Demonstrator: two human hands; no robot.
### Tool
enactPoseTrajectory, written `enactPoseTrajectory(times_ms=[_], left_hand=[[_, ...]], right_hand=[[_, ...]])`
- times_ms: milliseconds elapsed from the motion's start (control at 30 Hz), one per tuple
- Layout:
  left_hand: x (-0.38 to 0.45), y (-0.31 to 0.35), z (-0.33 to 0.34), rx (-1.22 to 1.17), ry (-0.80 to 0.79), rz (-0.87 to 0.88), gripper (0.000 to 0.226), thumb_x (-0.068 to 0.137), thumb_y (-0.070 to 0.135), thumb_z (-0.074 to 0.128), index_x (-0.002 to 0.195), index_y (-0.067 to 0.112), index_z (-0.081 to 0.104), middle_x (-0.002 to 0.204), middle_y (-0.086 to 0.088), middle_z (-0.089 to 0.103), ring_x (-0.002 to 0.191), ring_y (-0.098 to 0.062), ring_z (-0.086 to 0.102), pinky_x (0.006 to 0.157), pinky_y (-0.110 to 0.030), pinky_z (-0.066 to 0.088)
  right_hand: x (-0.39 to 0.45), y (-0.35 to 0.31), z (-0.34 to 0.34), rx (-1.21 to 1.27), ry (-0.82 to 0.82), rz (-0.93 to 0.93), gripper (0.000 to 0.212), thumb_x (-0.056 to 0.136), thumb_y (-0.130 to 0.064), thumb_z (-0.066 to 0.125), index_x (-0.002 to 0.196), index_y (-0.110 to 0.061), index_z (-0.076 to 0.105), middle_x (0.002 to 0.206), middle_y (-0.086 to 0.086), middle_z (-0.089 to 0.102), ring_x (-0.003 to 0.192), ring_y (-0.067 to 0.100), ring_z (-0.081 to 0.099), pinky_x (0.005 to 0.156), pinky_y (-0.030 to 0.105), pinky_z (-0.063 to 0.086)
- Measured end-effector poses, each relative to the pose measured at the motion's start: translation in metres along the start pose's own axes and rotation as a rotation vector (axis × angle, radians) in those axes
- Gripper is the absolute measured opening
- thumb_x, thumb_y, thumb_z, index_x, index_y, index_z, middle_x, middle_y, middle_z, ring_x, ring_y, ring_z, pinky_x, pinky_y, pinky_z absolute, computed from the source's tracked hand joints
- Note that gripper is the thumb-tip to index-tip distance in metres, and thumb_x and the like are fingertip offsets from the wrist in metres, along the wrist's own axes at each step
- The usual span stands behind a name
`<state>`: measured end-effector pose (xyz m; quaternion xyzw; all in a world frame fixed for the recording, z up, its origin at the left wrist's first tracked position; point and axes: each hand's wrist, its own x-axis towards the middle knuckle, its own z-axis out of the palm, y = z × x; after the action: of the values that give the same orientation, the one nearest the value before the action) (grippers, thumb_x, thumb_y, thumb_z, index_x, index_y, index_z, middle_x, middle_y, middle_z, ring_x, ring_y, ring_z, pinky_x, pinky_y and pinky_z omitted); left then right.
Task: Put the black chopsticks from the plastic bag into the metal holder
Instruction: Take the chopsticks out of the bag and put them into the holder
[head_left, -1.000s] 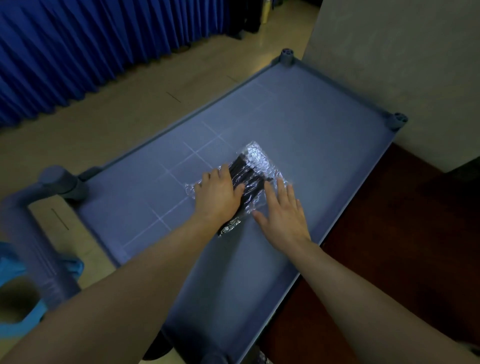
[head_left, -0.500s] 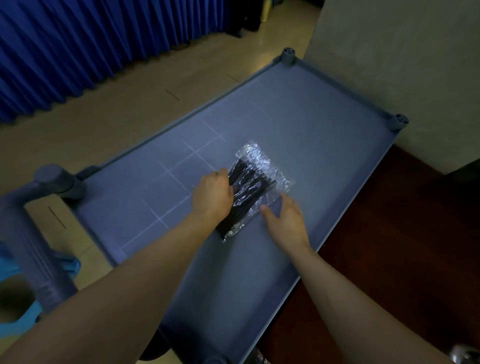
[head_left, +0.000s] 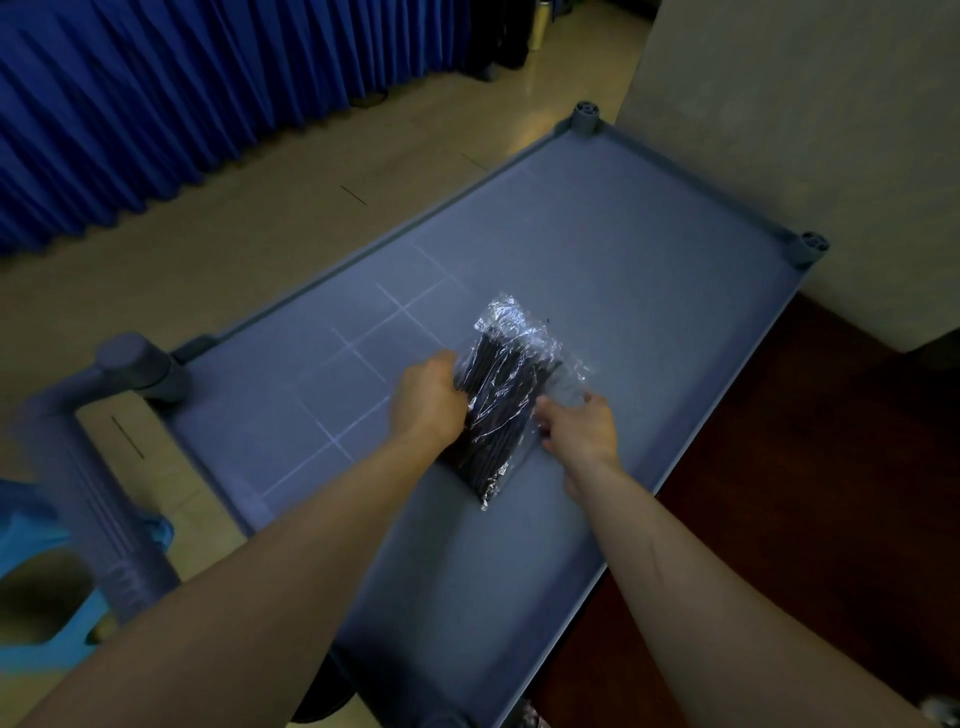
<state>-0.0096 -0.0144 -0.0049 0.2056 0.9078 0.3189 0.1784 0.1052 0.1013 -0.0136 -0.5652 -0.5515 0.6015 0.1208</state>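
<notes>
I see my left hand (head_left: 428, 400) gripping the crinkled clear plastic bag (head_left: 511, 364) of black chopsticks (head_left: 493, 410) at its left edge; my right hand (head_left: 582, 428) pinches its right edge. It sits mid-counter (head_left: 623, 249), grey-blue with pale gridlines. Beyond: blue curtain (head_left: 182, 88).

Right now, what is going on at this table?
A person holds a clear plastic bag of black chopsticks on the grey table. The left hand grips the bag's left edge; the right hand pinches its right side. The chopsticks are still inside, and no metal holder is in view.
</notes>
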Motion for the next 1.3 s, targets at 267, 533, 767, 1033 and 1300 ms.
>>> enactPoseTrajectory(times_ms=[267,533,767,1033,1300], left_hand=[[-0.001,-0.003,-0.003,-0.070,-0.024,-0.109,0.050,0.089,-0.001,0.057,0.136,0.015,0.058,0.122,-0.017,0.070,0.118,-0.038,0.061,0.099,-0.048,0.050],[-0.005,-0.007,-0.012,-0.209,-0.081,-0.180,0.056,0.087,-0.002,0.065,0.141,0.006,0.052,0.115,-0.017,0.069,0.088,-0.027,0.067,0.075,-0.031,0.049],[-0.009,-0.004,-0.011,-0.502,-0.169,-0.343,0.074,0.084,0.009,0.072,0.150,0.007,0.038,0.123,-0.008,0.056,0.087,-0.019,0.065,0.073,-0.032,0.053],[-0.006,0.003,-0.026,-0.672,-0.367,-0.334,0.080,0.084,0.055,0.073,0.144,0.008,0.049,0.136,-0.024,0.060,0.119,-0.038,0.063,0.096,-0.046,0.054],[-0.016,0.028,-0.047,-0.951,-0.482,-0.224,0.045,0.073,0.030,0.082,0.109,0.007,0.067,0.092,-0.005,0.080,0.078,-0.016,0.076,0.068,-0.031,0.057]], right_hand=[[-0.001,-0.009,-0.004,0.154,-0.085,0.110,0.036,0.093,0.000,0.069,0.116,-0.015,0.045,0.078,0.010,0.064,0.063,0.019,0.061,0.060,0.031,0.050],[-0.016,-0.014,-0.010,0.144,-0.161,0.074,0.012,0.099,-0.002,0.061,0.088,-0.007,0.058,0.068,0.007,0.057,0.057,0.016,0.054,0.051,0.028,0.053],[-0.026,-0.020,-0.009,0.273,-0.231,-0.010,0.021,0.103,-0.003,0.053,0.087,-0.015,0.055,0.091,0.012,0.063,0.071,0.011,0.050,0.067,0.026,0.040],[-0.035,-0.031,-0.022,0.325,-0.349,-0.097,0.023,0.105,-0.003,0.048,0.086,-0.015,0.054,0.080,-0.001,0.059,0.072,0.007,0.057,0.070,0.022,0.044],[-0.055,-0.051,-0.045,0.338,-0.400,-0.156,0.017,0.106,-0.008,0.047,0.118,0.000,0.057,0.130,0.025,0.065,0.123,0.037,0.061,0.111,0.056,0.044]])
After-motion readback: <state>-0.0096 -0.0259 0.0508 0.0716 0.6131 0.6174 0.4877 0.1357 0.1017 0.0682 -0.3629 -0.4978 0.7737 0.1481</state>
